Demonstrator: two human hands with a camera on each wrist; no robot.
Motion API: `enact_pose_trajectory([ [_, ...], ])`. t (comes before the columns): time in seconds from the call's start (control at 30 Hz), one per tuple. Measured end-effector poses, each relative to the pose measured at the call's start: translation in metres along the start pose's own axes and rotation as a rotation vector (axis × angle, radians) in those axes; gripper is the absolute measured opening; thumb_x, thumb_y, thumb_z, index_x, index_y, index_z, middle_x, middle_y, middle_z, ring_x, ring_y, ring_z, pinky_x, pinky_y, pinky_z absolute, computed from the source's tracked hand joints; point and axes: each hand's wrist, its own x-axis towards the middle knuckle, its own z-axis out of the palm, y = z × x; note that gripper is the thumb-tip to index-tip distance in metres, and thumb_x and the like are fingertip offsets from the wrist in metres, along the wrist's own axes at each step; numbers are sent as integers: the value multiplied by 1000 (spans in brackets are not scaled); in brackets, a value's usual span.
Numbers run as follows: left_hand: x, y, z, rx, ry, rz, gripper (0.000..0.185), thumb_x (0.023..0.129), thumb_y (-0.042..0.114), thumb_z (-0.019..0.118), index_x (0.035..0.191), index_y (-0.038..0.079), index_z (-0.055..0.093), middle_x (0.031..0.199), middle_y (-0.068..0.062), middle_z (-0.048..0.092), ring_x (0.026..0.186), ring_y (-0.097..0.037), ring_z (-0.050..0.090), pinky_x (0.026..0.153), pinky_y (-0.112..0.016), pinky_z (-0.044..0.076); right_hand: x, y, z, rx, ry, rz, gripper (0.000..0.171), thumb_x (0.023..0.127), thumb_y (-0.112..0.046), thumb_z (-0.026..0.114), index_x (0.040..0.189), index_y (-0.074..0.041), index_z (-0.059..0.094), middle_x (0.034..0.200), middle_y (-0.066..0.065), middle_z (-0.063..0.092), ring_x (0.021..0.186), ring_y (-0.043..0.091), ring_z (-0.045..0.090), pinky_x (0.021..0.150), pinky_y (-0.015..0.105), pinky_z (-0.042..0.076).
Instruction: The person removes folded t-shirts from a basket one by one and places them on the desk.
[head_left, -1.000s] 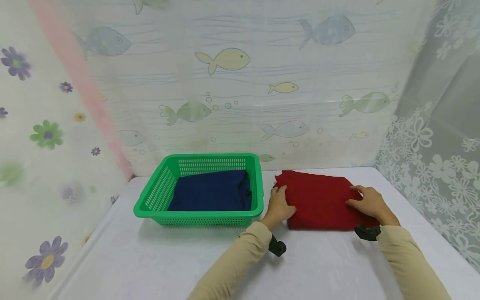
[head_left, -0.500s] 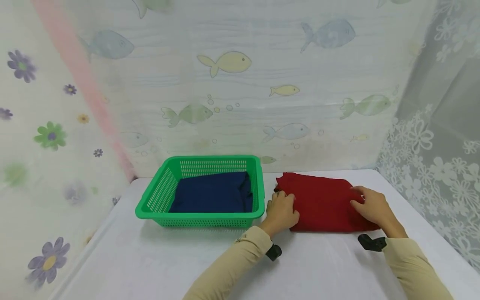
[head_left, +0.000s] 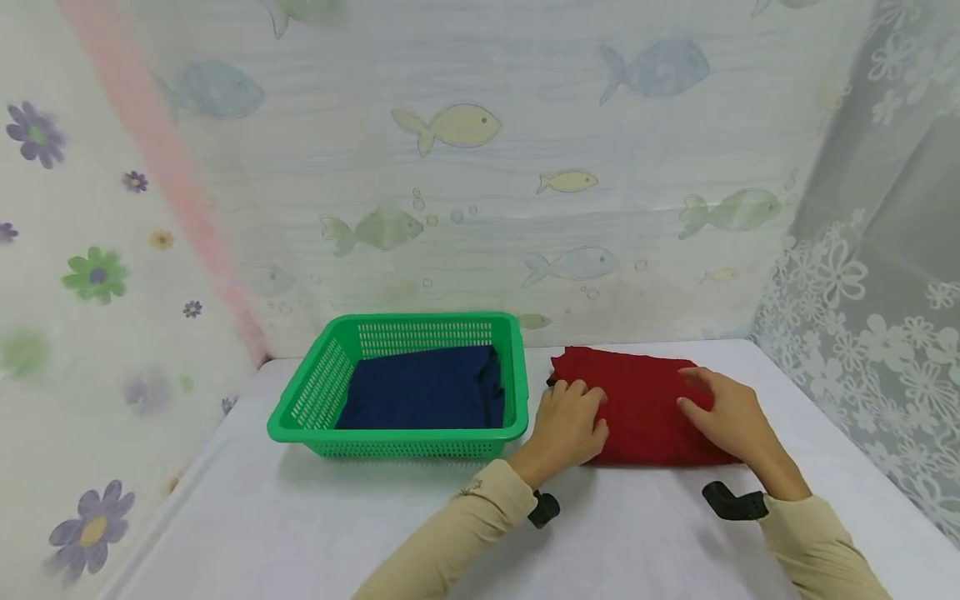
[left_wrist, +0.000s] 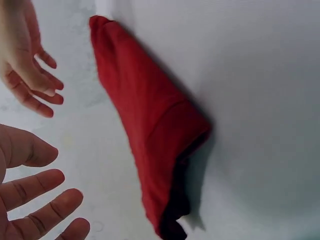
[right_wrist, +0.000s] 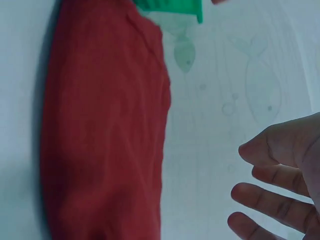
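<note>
Left hand [head_left: 566, 425] and right hand [head_left: 735, 417] hovering loosely about a folded red cloth [head_left: 645, 408]

At the far left, a flowered curtain [head_left: 97, 350] is hanging beside a white-covered table [head_left: 217, 517]. A green basket [head_left: 397, 434] is standing upright on the table, its slotted walls flaring outward, and a folded navy cloth [head_left: 420, 392] is lying flat inside it. Behind, a fish-patterned curtain [head_left: 465, 183] is spanning the background.

Just right of the basket, the left hand is reaching out from a beige sleeve [head_left: 457, 533], a black wrist mount [head_left: 544, 509] showing below it. Its fingers are bending slightly and standing apart, gripping nothing; the left wrist view is showing them clear of the fabric.

The red cloth is lying on the table to the right of the basket, between the two hands, with a dark opening [left_wrist: 180, 185] showing at one end in the left wrist view.

Over its right part, the right hand is hovering, thumb and fingers spreading apart and holding nothing. Another black mount [head_left: 733, 503] is sitting at that wrist. At the far right, a lacy floral curtain [head_left: 862, 275] is hanging beside the table.
</note>
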Motion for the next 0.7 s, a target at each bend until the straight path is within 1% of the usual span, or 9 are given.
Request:
enact_pose_trajectory([
  [0.1,0,-2,-10,-35,43,26,26,86,28,69,109,16,68,97,1,63,79,-13,50,69,-22,40,0,-10,-1,7,18,-15,41,88,-7,65,126,6,54,120,30,58,108,47,53,86,64,42],
  [0.17,1,-5,-16,-81,66,32,26,86,27,69,109,15,68,98,0,63,81,-13,51,69,-22,41,2,-16,-2,9,30,-31,41,88,-7,65,126,5,55,118,29,59,107,47,54,86,63,42],
  [0.27,0,-9,-21,-142,101,43,25,86,24,68,108,14,69,98,0,64,80,-14,51,68,-21,41,3,-25,-3,15,33,-52,40,88,-8,65,124,5,56,117,28,60,105,46,55,85,62,42],
  [0.33,-1,-11,-23,-170,112,49,23,85,23,68,107,13,69,97,-1,63,79,-14,51,66,-21,40,3,-30,-3,19,32,-59,39,88,-8,65,124,6,57,116,28,61,105,46,55,85,62,42],
  [0.53,-7,-17,-24,-173,121,68,24,86,22,68,108,12,68,96,0,63,77,-12,49,64,-20,38,3,-43,-2,36,51,-75,38,87,-7,66,123,5,58,114,26,62,103,44,57,84,61,44],
  [0.7,-10,-23,-28,-148,126,83,24,86,21,68,108,12,68,93,0,62,79,-13,52,64,-20,39,8,-52,-1,41,33,-79,40,88,-9,66,125,4,58,115,26,62,104,43,57,84,60,44],
])
